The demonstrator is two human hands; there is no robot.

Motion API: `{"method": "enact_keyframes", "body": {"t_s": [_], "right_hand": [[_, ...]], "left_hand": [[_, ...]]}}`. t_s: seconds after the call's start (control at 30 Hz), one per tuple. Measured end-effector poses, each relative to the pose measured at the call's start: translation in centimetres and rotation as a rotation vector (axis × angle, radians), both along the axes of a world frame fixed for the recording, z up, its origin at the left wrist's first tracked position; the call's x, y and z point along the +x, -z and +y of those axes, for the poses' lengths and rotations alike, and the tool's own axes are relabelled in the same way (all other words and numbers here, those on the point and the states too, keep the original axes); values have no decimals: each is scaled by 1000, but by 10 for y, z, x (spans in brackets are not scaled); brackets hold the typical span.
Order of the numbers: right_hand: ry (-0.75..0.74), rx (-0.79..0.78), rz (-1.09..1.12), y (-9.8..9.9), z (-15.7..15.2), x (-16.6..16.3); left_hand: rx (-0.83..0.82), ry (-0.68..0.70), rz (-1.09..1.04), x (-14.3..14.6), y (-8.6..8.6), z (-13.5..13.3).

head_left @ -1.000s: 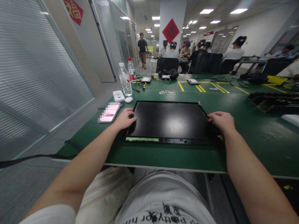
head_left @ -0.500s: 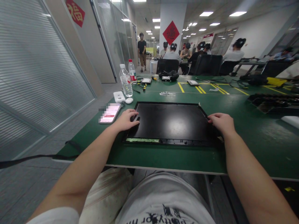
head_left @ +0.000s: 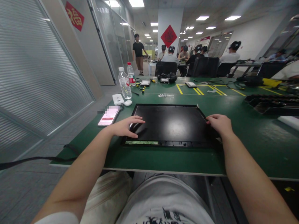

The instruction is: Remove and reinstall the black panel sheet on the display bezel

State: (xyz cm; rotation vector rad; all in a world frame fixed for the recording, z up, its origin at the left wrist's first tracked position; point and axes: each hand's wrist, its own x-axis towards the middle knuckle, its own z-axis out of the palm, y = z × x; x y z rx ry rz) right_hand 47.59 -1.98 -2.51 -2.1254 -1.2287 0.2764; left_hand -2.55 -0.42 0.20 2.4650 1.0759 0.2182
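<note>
Green surface; yellow lines along far part. Black display panel lies flat at near centre. Left hand spread wide over panel's left edge, contact unclear; right hand pinches right edge. Beyond: white pillar, seated people.

Black panel on green table, right hand at its edge, left hand spread open

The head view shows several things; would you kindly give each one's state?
Black panel: lying down, green strip exposed
Left hand: open
Right hand: closed on black panel's right edge
Phone: screen lit
White-capped bottle: upright, capped
Red-capped bottle: upright, capped
Ceiling lights: lit
</note>
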Motion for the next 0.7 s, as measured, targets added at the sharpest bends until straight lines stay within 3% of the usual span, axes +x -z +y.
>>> {"method": "enact_keyframes", "body": {"t_s": [0.7], "right_hand": [[10, 9, 4, -3, -3, -3]], "left_hand": [[32, 101, -88, 8, 1, -4]]}}
